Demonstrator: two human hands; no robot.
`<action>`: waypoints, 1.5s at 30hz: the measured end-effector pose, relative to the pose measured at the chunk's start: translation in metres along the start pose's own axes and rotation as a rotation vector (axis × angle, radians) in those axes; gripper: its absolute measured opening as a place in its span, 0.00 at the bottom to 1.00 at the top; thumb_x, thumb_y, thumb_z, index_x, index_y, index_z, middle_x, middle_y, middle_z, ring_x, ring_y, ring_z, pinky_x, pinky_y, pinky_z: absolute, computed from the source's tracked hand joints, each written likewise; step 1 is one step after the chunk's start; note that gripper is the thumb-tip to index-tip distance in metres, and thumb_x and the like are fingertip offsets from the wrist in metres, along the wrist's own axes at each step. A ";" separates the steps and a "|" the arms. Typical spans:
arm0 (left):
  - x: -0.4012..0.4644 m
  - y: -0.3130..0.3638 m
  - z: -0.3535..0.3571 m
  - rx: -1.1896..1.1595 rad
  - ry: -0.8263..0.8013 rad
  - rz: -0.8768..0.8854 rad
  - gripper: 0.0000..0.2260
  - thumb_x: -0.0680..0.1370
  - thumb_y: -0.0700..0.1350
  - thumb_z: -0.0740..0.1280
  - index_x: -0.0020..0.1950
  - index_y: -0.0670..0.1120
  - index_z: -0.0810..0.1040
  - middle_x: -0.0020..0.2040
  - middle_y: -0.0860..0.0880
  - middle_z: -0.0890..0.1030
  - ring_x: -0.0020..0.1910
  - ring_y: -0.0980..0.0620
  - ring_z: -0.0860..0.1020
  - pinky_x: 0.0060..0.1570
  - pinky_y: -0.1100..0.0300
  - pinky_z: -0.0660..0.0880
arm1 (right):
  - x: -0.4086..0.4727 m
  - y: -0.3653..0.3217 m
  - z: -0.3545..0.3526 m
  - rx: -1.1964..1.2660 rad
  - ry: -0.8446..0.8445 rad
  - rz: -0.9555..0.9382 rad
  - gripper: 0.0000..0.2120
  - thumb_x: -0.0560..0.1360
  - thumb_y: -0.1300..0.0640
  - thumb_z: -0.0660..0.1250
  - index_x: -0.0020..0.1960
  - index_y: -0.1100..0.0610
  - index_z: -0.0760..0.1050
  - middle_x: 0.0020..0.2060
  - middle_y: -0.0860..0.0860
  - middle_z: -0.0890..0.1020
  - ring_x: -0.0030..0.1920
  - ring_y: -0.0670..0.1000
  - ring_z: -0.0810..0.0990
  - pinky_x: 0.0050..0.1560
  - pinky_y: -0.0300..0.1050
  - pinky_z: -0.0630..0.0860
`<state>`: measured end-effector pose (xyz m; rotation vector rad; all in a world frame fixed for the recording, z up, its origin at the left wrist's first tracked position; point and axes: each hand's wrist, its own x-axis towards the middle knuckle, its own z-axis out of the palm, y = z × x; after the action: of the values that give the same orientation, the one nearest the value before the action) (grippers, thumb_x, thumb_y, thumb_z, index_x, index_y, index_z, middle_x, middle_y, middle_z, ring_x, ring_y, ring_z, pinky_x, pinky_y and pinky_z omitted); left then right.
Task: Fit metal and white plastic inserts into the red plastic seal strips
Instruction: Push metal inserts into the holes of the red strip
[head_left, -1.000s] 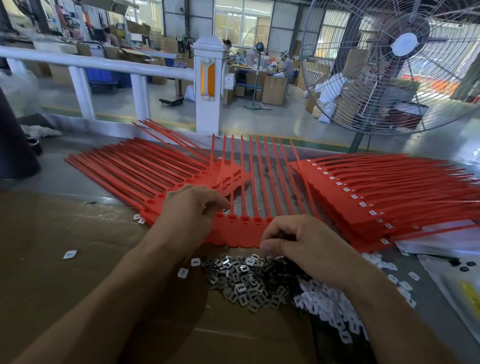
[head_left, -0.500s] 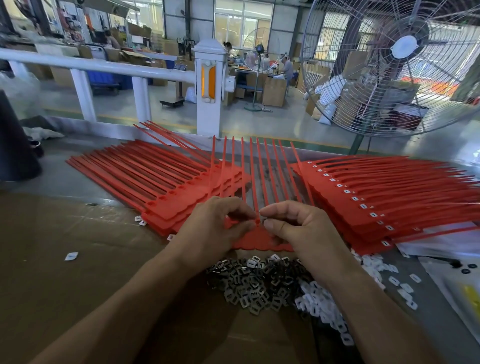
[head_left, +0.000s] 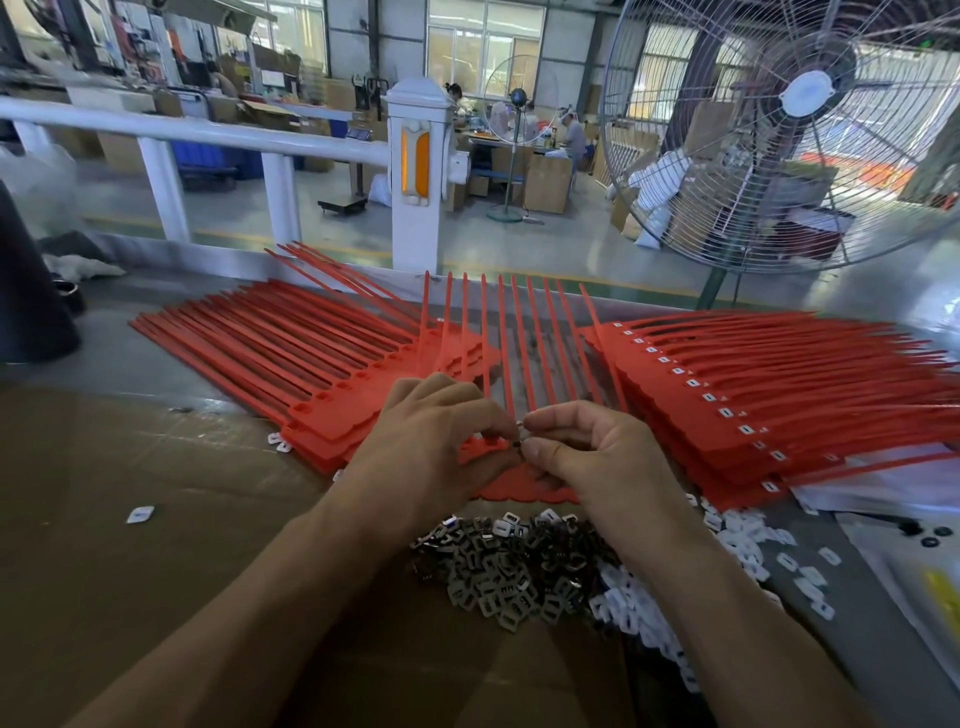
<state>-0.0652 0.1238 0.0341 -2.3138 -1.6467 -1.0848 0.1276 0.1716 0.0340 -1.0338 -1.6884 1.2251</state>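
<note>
A sheet of joined red seal strips (head_left: 524, 338) lies in front of me, tails pointing away. My left hand (head_left: 431, 441) and my right hand (head_left: 597, 452) meet over its near edge, fingertips touching. Between them they pinch a small metal insert (head_left: 521, 434). A heap of metal inserts (head_left: 498, 566) lies just below my hands. White plastic inserts (head_left: 644, 618) are piled to its right. The strip heads under my hands are hidden.
A stack of red strips with empty slots (head_left: 311, 358) lies at the left. A stack with white inserts fitted (head_left: 779, 395) lies at the right. Brown cardboard (head_left: 130, 597) covers the near table. A large fan (head_left: 789, 130) stands behind.
My right hand rose from the insert heap to meet my left hand over the strip. The left hand shifted right from the strip's left end. Both now pinch an insert together.
</note>
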 end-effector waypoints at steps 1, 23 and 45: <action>0.000 0.000 0.000 0.016 -0.007 0.011 0.13 0.76 0.62 0.66 0.53 0.58 0.83 0.48 0.60 0.80 0.53 0.58 0.74 0.60 0.56 0.64 | 0.000 0.000 0.001 0.002 -0.005 0.004 0.08 0.77 0.61 0.75 0.52 0.50 0.84 0.45 0.48 0.88 0.42 0.47 0.87 0.42 0.37 0.80; 0.001 -0.051 -0.008 0.246 -0.084 -0.321 0.07 0.77 0.60 0.70 0.52 0.63 0.83 0.54 0.64 0.75 0.60 0.57 0.66 0.60 0.56 0.53 | -0.004 0.002 0.001 -0.490 -0.025 -0.031 0.04 0.79 0.44 0.70 0.52 0.41 0.83 0.44 0.36 0.84 0.47 0.30 0.79 0.41 0.27 0.69; -0.003 -0.055 -0.011 0.205 -0.155 -0.339 0.08 0.77 0.58 0.71 0.55 0.65 0.82 0.55 0.66 0.74 0.60 0.59 0.62 0.57 0.58 0.51 | -0.009 -0.014 -0.020 -0.711 -0.471 -0.037 0.12 0.68 0.35 0.77 0.50 0.35 0.81 0.47 0.32 0.80 0.46 0.34 0.79 0.42 0.35 0.72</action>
<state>-0.1179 0.1391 0.0237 -2.0851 -2.1539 -0.7522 0.1473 0.1669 0.0505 -1.1547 -2.6100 0.8885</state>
